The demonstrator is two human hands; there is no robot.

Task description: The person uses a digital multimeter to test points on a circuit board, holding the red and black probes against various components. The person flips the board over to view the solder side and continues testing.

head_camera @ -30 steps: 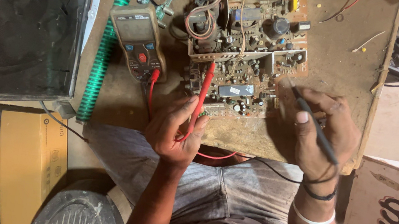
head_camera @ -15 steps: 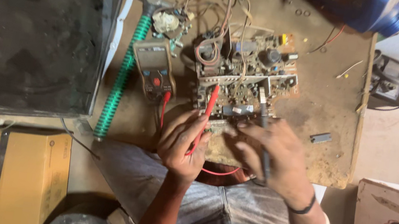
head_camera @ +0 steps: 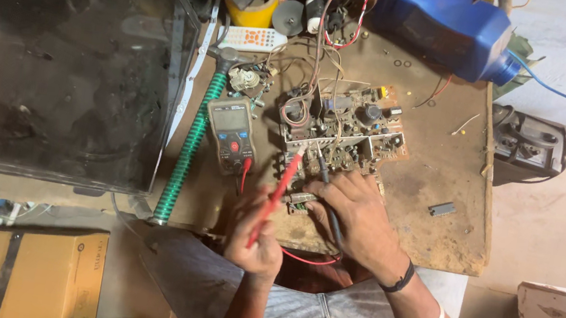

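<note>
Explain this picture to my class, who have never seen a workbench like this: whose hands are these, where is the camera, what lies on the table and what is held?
The camera sits on the person's head, looking down at their own two hands. The left hand holds a red test probe; the right hand holds a black test probe. Both tips meet a circuit board on the wooden table. Beside the board lies a handheld meter, with a green-handled hammer next to it. A blue jug lies at the far edge, and a dark screen stands on the left.
</note>
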